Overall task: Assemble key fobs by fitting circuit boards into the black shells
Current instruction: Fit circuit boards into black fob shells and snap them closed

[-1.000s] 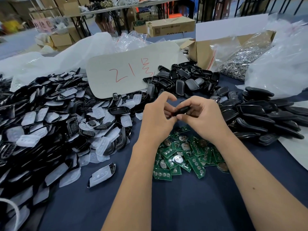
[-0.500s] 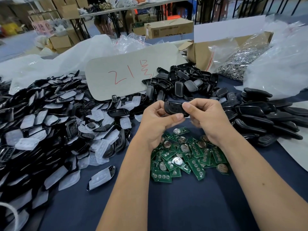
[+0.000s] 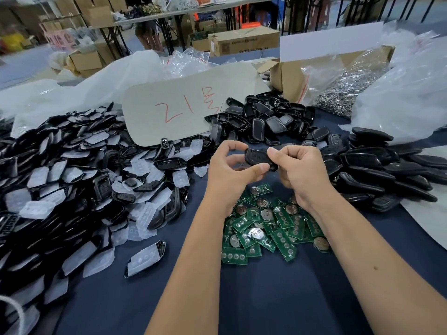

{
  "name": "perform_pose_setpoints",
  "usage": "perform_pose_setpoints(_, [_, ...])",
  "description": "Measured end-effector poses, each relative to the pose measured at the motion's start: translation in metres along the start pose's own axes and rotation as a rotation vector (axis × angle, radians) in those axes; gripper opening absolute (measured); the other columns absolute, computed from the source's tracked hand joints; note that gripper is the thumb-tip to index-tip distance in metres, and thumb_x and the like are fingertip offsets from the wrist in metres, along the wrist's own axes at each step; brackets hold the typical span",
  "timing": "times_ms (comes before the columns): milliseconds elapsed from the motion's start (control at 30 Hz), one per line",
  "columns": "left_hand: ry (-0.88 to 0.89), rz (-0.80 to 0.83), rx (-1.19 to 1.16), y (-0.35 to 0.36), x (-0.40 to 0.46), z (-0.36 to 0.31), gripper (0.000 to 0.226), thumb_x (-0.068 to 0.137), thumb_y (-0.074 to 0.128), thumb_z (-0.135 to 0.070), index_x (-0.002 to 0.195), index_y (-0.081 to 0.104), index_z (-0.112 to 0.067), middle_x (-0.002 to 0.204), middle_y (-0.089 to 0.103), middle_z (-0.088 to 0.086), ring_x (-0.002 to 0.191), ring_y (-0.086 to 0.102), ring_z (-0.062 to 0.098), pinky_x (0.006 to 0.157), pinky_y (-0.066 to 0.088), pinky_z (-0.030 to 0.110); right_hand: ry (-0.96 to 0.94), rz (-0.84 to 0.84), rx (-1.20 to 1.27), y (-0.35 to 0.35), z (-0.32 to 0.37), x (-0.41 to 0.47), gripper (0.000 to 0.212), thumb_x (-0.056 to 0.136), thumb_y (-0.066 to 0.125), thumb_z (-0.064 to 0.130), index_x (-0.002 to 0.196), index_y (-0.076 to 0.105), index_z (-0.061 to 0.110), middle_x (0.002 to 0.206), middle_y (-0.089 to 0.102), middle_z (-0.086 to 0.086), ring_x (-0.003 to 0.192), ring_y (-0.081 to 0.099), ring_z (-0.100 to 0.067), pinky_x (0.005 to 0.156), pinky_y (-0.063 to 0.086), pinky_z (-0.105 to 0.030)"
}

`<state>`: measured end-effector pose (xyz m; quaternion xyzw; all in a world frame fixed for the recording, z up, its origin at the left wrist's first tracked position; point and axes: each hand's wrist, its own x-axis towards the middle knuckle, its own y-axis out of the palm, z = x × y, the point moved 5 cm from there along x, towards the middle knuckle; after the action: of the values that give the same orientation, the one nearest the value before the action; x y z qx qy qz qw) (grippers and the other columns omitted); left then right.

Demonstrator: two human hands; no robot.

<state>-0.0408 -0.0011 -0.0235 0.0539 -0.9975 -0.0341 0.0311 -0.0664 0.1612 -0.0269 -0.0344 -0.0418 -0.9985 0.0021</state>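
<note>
We are holding a black key fob shell (image 3: pixel 259 158) up over the desk (image 3: pixel 278 298), pinched between both hands. Our right hand (image 3: pixel 303 176) is gripping its right end, thumb on top and the other fingers curled beneath. Our left hand (image 3: pixel 229 174) is meeting it from the other side: the thumb is pressing under the shell's lower edge while the index finger (image 3: pixel 229 146) is arching over the top toward its left end; whether that fingertip is touching the shell we cannot tell.

Directly below our fingers, on the dark blue cloth, a heap of green circuit boards (image 3: pixel 266 226) is lying, several showing round coin-cell holders. Left of our left fingers, a big pile of black shell halves with translucent button pads (image 3: pixel 84 184) is spreading across the desk, and one shell with its pad (image 3: pixel 146 258) is lying apart at the near edge of that pile. Beyond our fingers, more black shells (image 3: pixel 266 122) are sitting piled against a cardboard sign with red writing (image 3: pixel 186 108). Right of our right fingers, closed black fobs (image 3: pixel 391 172) are lying stacked in rows.
</note>
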Motion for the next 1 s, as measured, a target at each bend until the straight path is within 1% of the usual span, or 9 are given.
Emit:
perform_pose_setpoints(67, [0.053, -0.02, 0.118, -0.002, 0.0, -0.002, 0.048, 0.075, 0.091, -0.007, 0.108, 0.058, -0.02, 0.107, 0.073, 0.015, 0.085, 0.078, 0.025, 0.075, 0.065, 0.041, -0.04, -0.019, -0.075, -0.001, 0.001, 0.0, 0.048, 0.096, 0.075, 0.021, 0.05, 0.058, 0.019, 0.05, 0.037, -0.002, 0.043, 0.027, -0.014, 0.045, 0.025, -0.021])
perform_pose_setpoints(167, [0.094, -0.044, 0.236, -0.004, 0.0, -0.003, 0.048, 0.074, 0.092, -0.009, 0.102, 0.055, -0.024, 0.109, 0.071, 0.007, 0.079, 0.077, 0.017, 0.069, 0.063, 0.033, -0.105, -0.009, -0.166, 0.0, 0.003, -0.001, 0.041, 0.094, 0.077, 0.022, 0.056, 0.062, 0.017, 0.049, 0.043, 0.002, 0.046, 0.032, -0.012, 0.05, 0.028, -0.024])
perform_pose_setpoints(300, [0.093, -0.053, 0.278, -0.005, -0.002, -0.003, 0.049, 0.073, 0.092, -0.01, 0.096, 0.05, -0.021, 0.108, 0.071, 0.009, 0.079, 0.078, 0.022, 0.072, 0.061, 0.048, -0.213, -0.012, -0.292, 0.001, 0.015, -0.005, 0.03, 0.093, 0.077, 0.025, 0.065, 0.069, 0.016, 0.056, 0.055, -0.001, 0.054, 0.044, -0.011, 0.056, 0.038, -0.028])
perform_pose_setpoints(367, [0.09, -0.08, 0.291, -0.003, -0.002, -0.005, 0.049, 0.072, 0.094, -0.013, 0.095, 0.051, -0.017, 0.1, 0.071, 0.003, 0.073, 0.075, 0.017, 0.065, 0.059, 0.041, -0.24, -0.037, -0.332, 0.001, 0.02, -0.008, 0.029, 0.093, 0.077, 0.027, 0.067, 0.07, 0.016, 0.058, 0.058, -0.005, 0.056, 0.046, -0.011, 0.057, 0.04, -0.03])
perform_pose_setpoints(500, [0.096, -0.137, 0.278, 0.013, -0.003, -0.012, 0.049, 0.067, 0.098, -0.024, 0.091, 0.056, -0.02, 0.085, 0.063, -0.007, 0.06, 0.059, -0.005, 0.055, 0.047, 0.013, -0.26, -0.134, -0.411, -0.013, 0.033, -0.013, 0.033, 0.094, 0.074, 0.034, 0.066, 0.068, 0.019, 0.052, 0.051, 0.01, 0.051, 0.042, -0.006, 0.054, 0.036, -0.018])
perform_pose_setpoints(600, [0.088, -0.12, 0.28, 0.045, 0.002, -0.017, 0.046, 0.067, 0.098, -0.028, 0.097, 0.063, -0.023, 0.094, 0.068, -0.009, 0.073, 0.065, -0.008, 0.065, 0.054, 0.015, -0.254, -0.261, -0.498, -0.041, 0.044, -0.014, 0.034, 0.093, 0.073, 0.038, 0.065, 0.069, 0.02, 0.056, 0.062, 0.006, 0.054, 0.053, -0.012, 0.057, 0.042, -0.027])
perform_pose_setpoints(733, [0.068, -0.037, 0.323, 0.103, 0.01, -0.025, 0.042, 0.074, 0.094, -0.025, 0.109, 0.072, -0.018, 0.099, 0.072, -0.006, 0.093, 0.07, 0.008, 0.088, 0.061, 0.034, -0.134, -0.469, -0.488, -0.095, 0.052, -0.01, 0.028, 0.087, 0.072, 0.043, 0.067, 0.071, 0.025, 0.056, 0.067, 0.008, 0.06, 0.067, -0.016, 0.072, 0.059, -0.042])
perform_pose_setpoints(833, [0.087, 0.04, 0.368, 0.144, 0.015, -0.033, 0.042, 0.082, 0.086, -0.02, 0.122, 0.073, -0.014, 0.109, 0.075, -0.003, 0.099, 0.07, 0.009, 0.097, 0.057, 0.031, -0.049, -0.513, -0.479, -0.133, 0.058, -0.008, 0.021, 0.086, 0.072, 0.043, 0.073, 0.072, 0.026, 0.07, 0.074, 0.001, 0.068, 0.075, -0.024, 0.08, 0.062, -0.052])
perform_pose_setpoints(1000, [0.109, 0.112, 0.419, 0.17, 0.017, -0.037, 0.046, 0.087, 0.079, -0.017, 0.132, 0.067, -0.018, 0.117, 0.072, -0.003, 0.102, 0.069, 0.008, 0.096, 0.052, 0.024, -0.028, -0.505, -0.623, -0.167, 0.068, -0.008, 0.005, 0.091, 0.069, 0.022, 0.094, 0.074, 0.023, 0.088, 0.077, -0.006, 0.072, 0.077, -0.027, 0.081, 0.064, -0.048])
